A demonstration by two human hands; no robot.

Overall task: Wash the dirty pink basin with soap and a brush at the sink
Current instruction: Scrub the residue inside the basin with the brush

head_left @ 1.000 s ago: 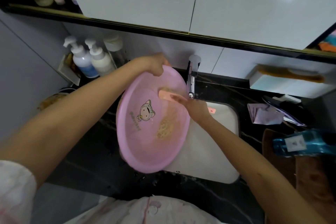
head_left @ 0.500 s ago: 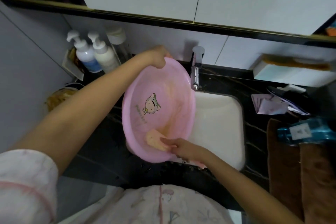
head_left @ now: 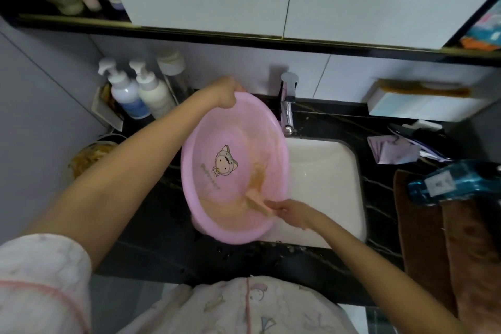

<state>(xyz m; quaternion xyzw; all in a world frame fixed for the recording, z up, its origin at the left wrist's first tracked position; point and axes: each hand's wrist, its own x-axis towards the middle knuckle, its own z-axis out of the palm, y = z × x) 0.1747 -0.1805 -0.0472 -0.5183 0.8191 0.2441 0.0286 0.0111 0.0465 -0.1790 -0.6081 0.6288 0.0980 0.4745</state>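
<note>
Soaping step: your left hand (head_left: 226, 95) grips the tilted pink basin (head_left: 217, 198) mid-frame at the sink (head_left: 325, 171). Your right hand (head_left: 291, 213) pinches what's probably soap (head_left: 257, 202) on its lower wall. Next, rub the brown smear (head_left: 257, 179).

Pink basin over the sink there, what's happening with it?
A person is scrubbing it. Their left hand grips the pink basin by its far rim, tilting it over the white sink. Their right hand holds what looks like a small brush against the lower inside wall. Brownish grime streaks the inside near the brush, so the washing isn't finished. No water visibly runs from the tap.
</note>
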